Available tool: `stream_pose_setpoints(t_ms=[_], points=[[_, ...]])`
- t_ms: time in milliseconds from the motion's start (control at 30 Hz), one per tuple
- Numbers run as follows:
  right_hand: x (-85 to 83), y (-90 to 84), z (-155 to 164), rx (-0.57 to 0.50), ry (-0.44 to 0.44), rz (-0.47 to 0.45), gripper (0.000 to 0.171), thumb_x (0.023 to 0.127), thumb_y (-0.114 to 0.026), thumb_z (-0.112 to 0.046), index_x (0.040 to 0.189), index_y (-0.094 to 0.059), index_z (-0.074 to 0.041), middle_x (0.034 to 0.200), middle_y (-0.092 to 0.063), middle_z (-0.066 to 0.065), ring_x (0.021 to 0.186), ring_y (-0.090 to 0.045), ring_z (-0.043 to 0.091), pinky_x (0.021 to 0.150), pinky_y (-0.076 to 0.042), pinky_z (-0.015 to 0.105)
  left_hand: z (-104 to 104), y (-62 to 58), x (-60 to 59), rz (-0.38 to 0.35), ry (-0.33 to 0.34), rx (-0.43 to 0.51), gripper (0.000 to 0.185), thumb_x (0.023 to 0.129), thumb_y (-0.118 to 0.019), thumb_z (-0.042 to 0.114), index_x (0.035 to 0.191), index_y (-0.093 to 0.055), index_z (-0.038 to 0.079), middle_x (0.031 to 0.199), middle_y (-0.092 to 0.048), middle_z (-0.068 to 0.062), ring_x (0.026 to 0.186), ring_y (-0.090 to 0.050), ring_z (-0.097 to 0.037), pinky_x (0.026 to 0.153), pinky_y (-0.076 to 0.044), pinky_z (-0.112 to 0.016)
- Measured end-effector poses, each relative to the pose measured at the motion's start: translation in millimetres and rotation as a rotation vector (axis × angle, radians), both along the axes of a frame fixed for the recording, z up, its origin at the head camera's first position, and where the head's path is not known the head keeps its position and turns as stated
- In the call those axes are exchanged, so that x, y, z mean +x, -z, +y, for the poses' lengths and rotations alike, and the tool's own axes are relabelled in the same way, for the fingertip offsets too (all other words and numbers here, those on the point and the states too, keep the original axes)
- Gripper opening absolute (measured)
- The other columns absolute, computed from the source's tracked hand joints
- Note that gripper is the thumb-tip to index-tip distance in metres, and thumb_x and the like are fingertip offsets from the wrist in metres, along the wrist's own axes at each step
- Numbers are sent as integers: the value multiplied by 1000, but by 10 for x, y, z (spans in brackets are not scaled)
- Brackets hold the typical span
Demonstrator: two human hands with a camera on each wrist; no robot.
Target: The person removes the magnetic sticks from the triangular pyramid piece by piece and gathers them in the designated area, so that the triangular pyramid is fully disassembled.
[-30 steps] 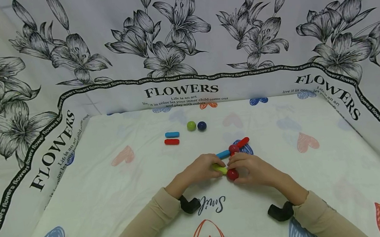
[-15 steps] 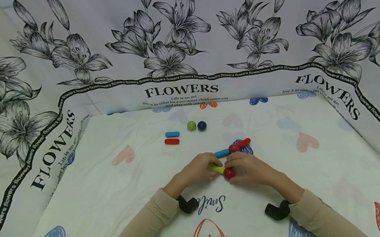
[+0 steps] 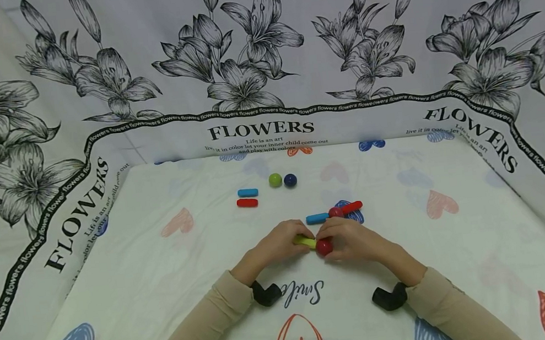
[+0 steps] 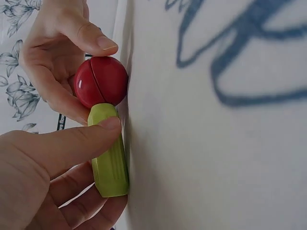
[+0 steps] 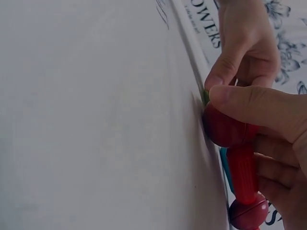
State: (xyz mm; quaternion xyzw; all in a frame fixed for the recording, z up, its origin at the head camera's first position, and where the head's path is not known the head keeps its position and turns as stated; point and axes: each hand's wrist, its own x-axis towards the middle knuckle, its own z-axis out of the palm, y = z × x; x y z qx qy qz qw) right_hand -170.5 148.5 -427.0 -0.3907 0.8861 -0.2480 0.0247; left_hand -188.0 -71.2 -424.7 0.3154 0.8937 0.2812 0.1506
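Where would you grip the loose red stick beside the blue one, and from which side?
Probably the red stick at its middle, from above, fingers on its two long sides: it lies flat, and the blue stick behind it is apart, leaving room.

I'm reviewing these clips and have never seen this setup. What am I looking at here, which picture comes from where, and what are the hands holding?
No machine here: a person works with bare hands and wears three cameras. The wide picture is from the head, looking down at a cloth-covered table. The two close-ups come from cameras on each wrist.

The left hand pinches a green stick. The right hand holds a red ball that sits on the stick's end. The right wrist view shows a red stick running from that ball to a second red ball, where a blue stick and another red stick meet.

Loose farther back: a blue piece, a red piece, a green ball, a dark blue ball.
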Motion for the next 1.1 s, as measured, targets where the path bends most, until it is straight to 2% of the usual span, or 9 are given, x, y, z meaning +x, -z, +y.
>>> stream_pose_setpoints(t_ms=[333, 833, 1100], points=[[-62, 45, 12, -86, -39, -89, 33, 77, -80, -22, 107, -71, -15, 107, -70, -1, 100, -61, 14, 87, -56, 25, -40, -3, -20, -33, 13, 20, 24, 87, -69, 12, 111, -70, 8, 108, -68, -5, 97, -58, -15, 97, -52, -33], [-81, 52, 26, -118, -57, -94, 34, 77, -81, -21, 108, -71, -14, 106, -72, 0, 99, -61, 15, 87, -56, 25, -47, -18, -24, -35, 25, 10, 23, 87, -69, 11, 110, -70, 7, 107, -68, -6, 97, -58, -15, 97, -51, -34], [-80, 38, 24, -117, -58, -103, 34, 77, -80, -22, 109, -71, -14, 106, -72, 1, 100, -62, 16, 88, -55, 26, -49, -44, -17, -8, 52, 13, 22, 87, -69, 11, 109, -70, 7, 106, -69, -7, 97, -60, -17, 96, -52, -34]])
